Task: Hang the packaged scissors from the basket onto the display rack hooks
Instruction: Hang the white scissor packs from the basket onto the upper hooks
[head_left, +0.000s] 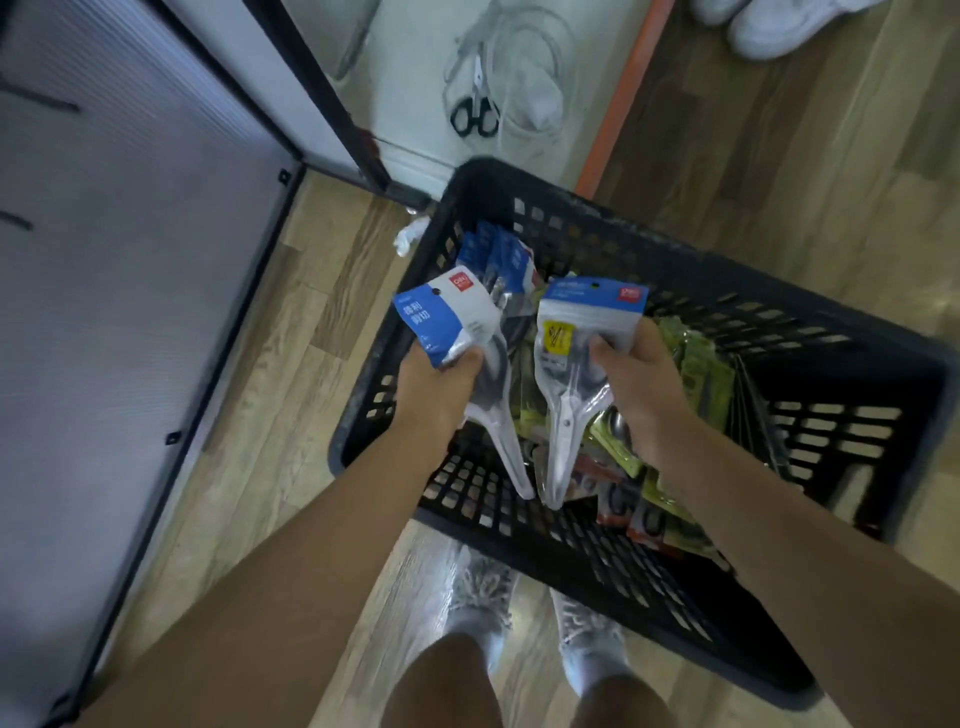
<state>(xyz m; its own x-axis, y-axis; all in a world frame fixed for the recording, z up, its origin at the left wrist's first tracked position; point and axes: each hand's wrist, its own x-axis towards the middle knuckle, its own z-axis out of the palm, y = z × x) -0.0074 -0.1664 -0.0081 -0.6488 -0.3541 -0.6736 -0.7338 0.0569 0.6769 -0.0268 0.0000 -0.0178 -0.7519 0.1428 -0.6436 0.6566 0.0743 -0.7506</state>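
Observation:
A black plastic basket stands on the wood floor, holding more blue-topped scissor packs at its far end and green and red packets. Over it my left hand grips a packaged pair of scissors with a blue and white header, blades pointing down toward me. My right hand grips a second packaged pair of scissors with a blue header and yellow label. The display rack panel rises at the left, with dark hooks blurred near its upper edge.
A loose pair of black-handled scissors and a coiled white cable lie on a white surface beyond the basket. My feet in grey shoes stand at the basket's near edge. White shoes show at the top right.

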